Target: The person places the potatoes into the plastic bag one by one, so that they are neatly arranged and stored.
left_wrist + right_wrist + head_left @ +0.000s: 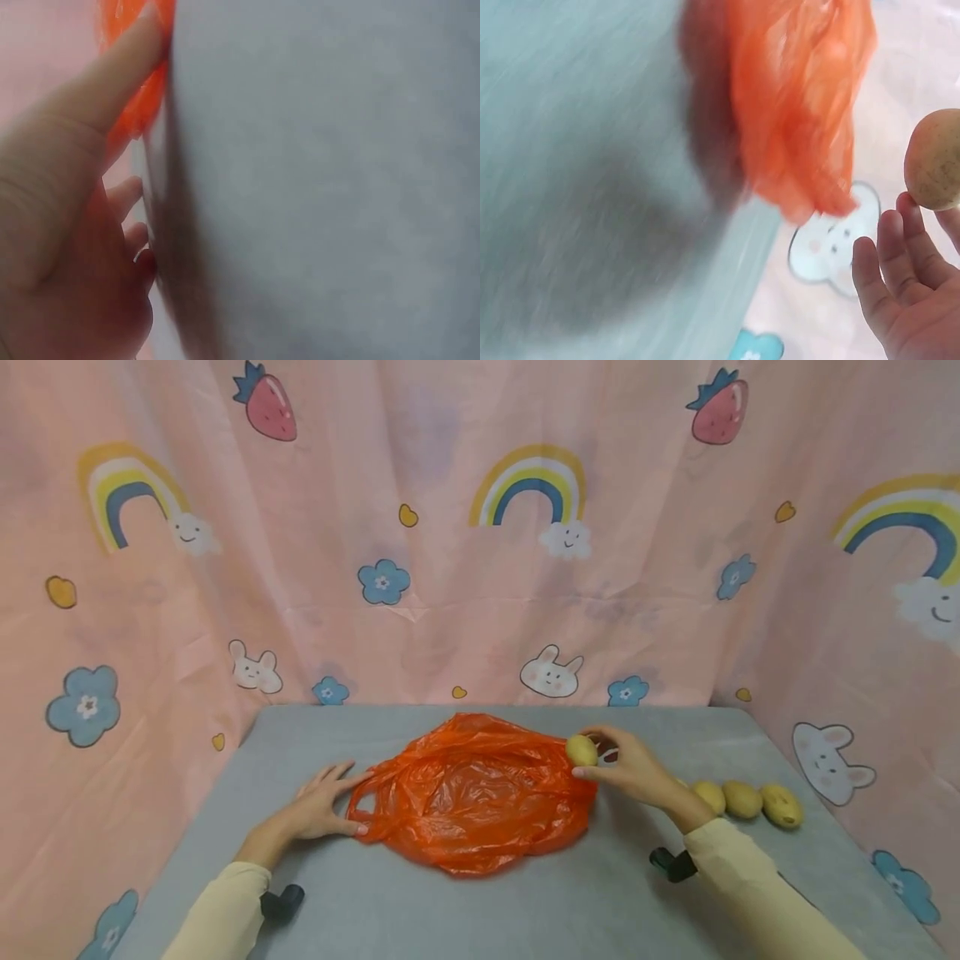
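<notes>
An orange plastic bag lies spread on the grey table, its handle end to the left. My left hand rests at that end, thumb and index finger spread apart and touching the bag around the handle loop. In the left wrist view, the thumb lies straight along the orange plastic. At the bag's right edge, my right hand pinches a yellowish potato between thumb and fingers. The right wrist view shows this potato raised beside the bag, with the other fingers extended.
Several more potatoes sit in a row on the right of the table, partly behind the right forearm. A pink patterned curtain hangs behind the table and along both sides. Dark wrist-worn devices show at both cuffs.
</notes>
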The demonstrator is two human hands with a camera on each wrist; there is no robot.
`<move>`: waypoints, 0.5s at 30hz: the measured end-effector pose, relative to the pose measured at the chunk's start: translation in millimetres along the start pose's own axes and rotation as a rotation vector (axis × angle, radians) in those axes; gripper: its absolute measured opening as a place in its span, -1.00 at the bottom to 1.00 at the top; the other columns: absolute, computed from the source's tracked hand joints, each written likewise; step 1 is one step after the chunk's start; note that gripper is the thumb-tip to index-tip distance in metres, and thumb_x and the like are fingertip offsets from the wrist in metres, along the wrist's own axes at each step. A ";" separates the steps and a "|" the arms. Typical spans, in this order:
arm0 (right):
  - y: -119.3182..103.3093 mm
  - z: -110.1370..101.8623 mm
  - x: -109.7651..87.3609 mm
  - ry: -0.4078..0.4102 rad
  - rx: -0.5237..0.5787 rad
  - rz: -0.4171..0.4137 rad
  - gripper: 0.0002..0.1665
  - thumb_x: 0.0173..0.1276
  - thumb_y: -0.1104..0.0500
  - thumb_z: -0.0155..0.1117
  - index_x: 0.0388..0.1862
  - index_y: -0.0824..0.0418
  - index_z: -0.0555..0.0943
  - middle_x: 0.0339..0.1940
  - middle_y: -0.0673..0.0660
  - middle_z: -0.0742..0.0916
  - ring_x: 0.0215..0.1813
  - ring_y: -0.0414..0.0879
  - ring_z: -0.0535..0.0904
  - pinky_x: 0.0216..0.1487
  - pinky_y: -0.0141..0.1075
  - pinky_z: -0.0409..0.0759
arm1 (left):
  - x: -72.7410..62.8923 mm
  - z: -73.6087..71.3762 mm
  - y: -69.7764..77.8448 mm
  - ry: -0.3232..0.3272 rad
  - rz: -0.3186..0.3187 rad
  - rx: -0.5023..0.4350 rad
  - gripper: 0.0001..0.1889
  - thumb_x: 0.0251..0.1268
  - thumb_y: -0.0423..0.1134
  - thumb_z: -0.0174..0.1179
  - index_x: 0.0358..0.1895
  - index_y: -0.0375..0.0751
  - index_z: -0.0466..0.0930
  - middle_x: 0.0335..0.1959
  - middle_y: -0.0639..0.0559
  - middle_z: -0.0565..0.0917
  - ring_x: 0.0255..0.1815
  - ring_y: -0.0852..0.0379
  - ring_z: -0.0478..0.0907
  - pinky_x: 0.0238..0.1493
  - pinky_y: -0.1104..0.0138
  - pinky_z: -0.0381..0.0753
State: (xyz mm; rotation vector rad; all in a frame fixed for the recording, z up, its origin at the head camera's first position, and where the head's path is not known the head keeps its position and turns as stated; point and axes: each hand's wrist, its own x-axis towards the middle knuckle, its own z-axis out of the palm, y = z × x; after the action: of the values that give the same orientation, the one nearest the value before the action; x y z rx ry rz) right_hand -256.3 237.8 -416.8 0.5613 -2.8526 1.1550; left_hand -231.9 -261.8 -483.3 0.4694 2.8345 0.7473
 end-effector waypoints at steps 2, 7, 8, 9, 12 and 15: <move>-6.3 1.4 2.1 -0.014 0.024 0.006 -0.32 0.25 0.05 0.52 0.28 0.27 0.52 0.09 0.24 0.68 0.00 0.06 0.58 -0.04 -0.24 0.61 | 1.2 -0.6 2.1 -0.012 0.000 0.003 0.00 -0.01 0.19 0.52 0.53 -0.03 0.31 0.62 -0.35 0.09 0.58 -0.53 -0.07 0.37 -0.53 -0.06; -22.8 6.8 11.4 -0.093 0.127 0.000 -0.29 0.29 0.05 0.49 0.34 0.29 0.46 0.21 0.32 0.62 -0.03 0.04 0.59 -0.09 -0.29 0.62 | 3.0 -4.1 5.6 -0.029 -0.007 0.017 0.01 -0.03 0.19 0.53 0.53 -0.05 0.31 0.61 -0.37 0.09 0.57 -0.54 -0.06 0.36 -0.52 -0.02; -25.8 9.0 13.9 -0.112 0.156 0.000 -0.28 0.30 0.06 0.48 0.35 0.29 0.45 0.24 0.33 0.61 -0.05 0.03 0.60 -0.09 -0.31 0.63 | 3.3 -4.6 6.0 -0.031 -0.012 0.021 0.01 -0.03 0.19 0.53 0.53 -0.05 0.31 0.61 -0.37 0.09 0.57 -0.54 -0.06 0.37 -0.52 -0.02; -29.3 11.2 16.0 -0.135 0.191 -0.002 -0.28 0.31 0.08 0.47 0.36 0.31 0.43 0.25 0.35 0.59 -0.08 0.02 0.61 -0.10 -0.31 0.64 | 3.6 -5.1 6.2 -0.035 -0.018 0.023 0.01 -0.04 0.18 0.53 0.53 -0.05 0.31 0.61 -0.38 0.09 0.57 -0.54 -0.06 0.37 -0.52 -0.03; -39.4 19.9 22.9 -0.180 0.261 0.000 -0.29 0.33 0.16 0.45 0.37 0.35 0.40 0.27 0.39 0.55 -0.12 0.00 0.62 -0.08 -0.32 0.65 | 4.9 -6.9 6.3 -0.045 -0.036 0.035 0.02 -0.05 0.21 0.53 0.53 -0.02 0.31 0.61 -0.38 0.08 0.57 -0.54 -0.06 0.37 -0.53 -0.05; -48.3 29.9 28.1 -0.203 0.287 0.013 -0.31 0.34 0.22 0.43 0.36 0.37 0.39 0.29 0.42 0.53 -0.13 0.00 0.62 -0.06 -0.29 0.65 | 6.8 -7.1 6.6 -0.053 -0.042 0.050 0.03 -0.06 0.23 0.53 0.54 0.01 0.30 0.61 -0.38 0.08 0.57 -0.54 -0.05 0.37 -0.53 -0.07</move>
State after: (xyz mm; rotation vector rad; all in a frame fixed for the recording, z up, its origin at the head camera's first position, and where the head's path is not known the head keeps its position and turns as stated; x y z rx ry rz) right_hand -262.9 176.5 -402.1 0.7087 -2.8722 1.6120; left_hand -238.2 -257.3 -474.4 0.4289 2.8103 0.6487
